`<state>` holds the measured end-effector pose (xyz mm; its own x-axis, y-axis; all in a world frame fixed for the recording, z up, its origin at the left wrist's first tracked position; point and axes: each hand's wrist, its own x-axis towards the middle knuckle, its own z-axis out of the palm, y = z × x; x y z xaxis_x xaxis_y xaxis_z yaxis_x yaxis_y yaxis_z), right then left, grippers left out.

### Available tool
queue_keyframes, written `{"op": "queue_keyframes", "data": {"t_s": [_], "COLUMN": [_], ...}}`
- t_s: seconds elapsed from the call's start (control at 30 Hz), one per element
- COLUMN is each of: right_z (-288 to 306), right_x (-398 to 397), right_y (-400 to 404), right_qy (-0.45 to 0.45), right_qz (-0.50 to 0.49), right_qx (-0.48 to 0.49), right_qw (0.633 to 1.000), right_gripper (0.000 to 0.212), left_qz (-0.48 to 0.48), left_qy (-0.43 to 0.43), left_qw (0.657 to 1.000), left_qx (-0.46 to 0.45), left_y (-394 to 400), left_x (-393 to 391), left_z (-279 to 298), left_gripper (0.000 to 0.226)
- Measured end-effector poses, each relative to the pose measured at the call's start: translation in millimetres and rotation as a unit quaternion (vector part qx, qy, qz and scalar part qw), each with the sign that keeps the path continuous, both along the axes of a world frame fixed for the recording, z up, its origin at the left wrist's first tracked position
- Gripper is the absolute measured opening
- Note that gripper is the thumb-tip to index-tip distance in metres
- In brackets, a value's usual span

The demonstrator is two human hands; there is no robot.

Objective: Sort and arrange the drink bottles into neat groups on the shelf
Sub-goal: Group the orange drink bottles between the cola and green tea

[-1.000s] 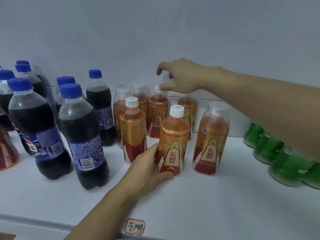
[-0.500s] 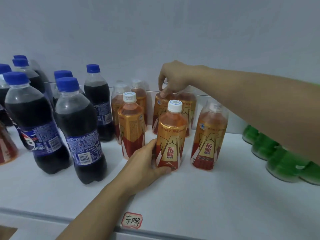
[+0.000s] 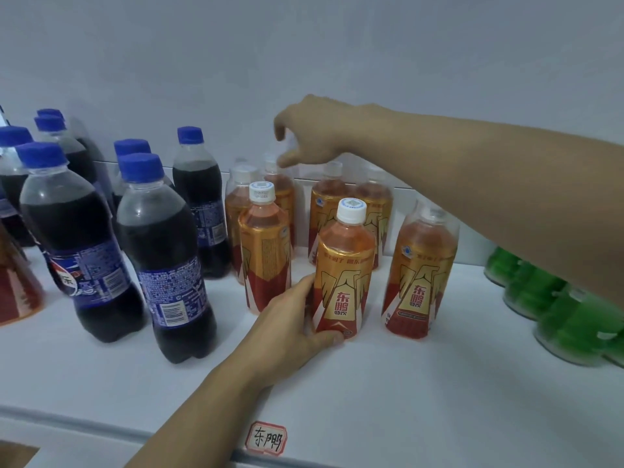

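White shelf (image 3: 422, 383) with drinks in groups. Left hand (image 3: 287, 329), lower centre, grips the front orange bottle (image 3: 342, 275) near its base, fingers wrapped round it. Right hand (image 3: 314, 133), upper centre, hovers above the rear orange bottles (image 3: 332, 211), fingers loosely curled and holding nothing. Cola bottles (image 3: 169, 258) stand at left, green bottles (image 3: 553, 305) at right. A handwritten label (image 3: 266, 438) marks the shelf edge.

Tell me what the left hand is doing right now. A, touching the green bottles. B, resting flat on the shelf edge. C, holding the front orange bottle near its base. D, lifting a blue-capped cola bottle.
C: the left hand has its fingers and thumb wrapped round the lower part of the front orange bottle, which stands upright on the shelf.
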<state>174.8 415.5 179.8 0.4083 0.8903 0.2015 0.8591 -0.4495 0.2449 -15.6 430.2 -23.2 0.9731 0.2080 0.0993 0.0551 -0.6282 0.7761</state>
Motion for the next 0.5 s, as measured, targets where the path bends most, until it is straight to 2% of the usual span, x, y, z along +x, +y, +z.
{"op": "queue_keyframes", "data": {"t_s": [0.07,0.17,0.3,0.5], "right_z": [-3,-19,-15,-11], "right_x": [-7,-2,-1,4], "right_y": [18,39,41,30], "right_qy": [0.044,0.034,0.060,0.047], "right_qz": [0.036,0.034,0.025,0.020], "right_qx": [-0.028,-0.078,-0.059,-0.044], "right_qw": [0.998,0.996,0.996,0.998], "right_gripper": [0.060,0.052,0.041,0.044], "left_qz": [0.002,0.003,0.004,0.001], "left_qy": [-0.001,-0.003,0.003,-0.005], "left_qw": [1.000,1.000,1.000,1.000], "left_qx": [0.004,0.007,0.010,0.008], "left_y": [0,0,1,2], "left_x": [0,-1,0,2], "left_z": [0,0,0,-3], "left_gripper": [0.081,0.079,0.079,0.080]}}
